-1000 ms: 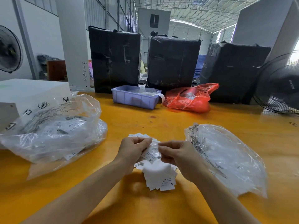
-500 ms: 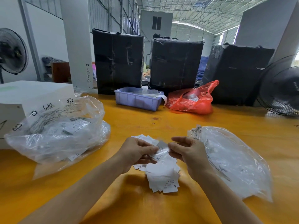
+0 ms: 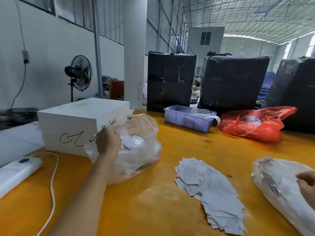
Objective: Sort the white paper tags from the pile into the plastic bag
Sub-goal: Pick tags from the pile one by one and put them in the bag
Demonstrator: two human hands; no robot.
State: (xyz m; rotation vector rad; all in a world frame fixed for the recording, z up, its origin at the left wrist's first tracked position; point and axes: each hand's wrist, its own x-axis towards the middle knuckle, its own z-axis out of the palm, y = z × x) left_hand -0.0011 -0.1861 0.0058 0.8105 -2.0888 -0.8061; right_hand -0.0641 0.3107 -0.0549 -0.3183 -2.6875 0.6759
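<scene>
A loose pile of white paper tags (image 3: 209, 189) lies on the orange table (image 3: 153, 210) right of centre. A clear plastic bag (image 3: 141, 150) with tags inside sits at the left against a white box. My left hand (image 3: 108, 142) reaches into this bag's mouth; its fingers curl away from the camera and are hidden, so any tag in them cannot be seen. A second clear bag (image 3: 276, 184) with tags lies at the right. My right hand (image 3: 306, 184) rests against it, mostly cut off by the frame edge.
A white box (image 3: 71, 123) stands behind the left bag. A white power strip (image 3: 17, 174) and its cord (image 3: 52, 184) lie at the near left. Farther back are a lilac bin (image 3: 187, 119), a red plastic bag (image 3: 252, 125) and black wrapped bales (image 3: 170, 79).
Both hands had been together above the tag pile, pinching a tag. My left hand has moved left to the left bag, my right hand to the right bag, and the view has turned left.
</scene>
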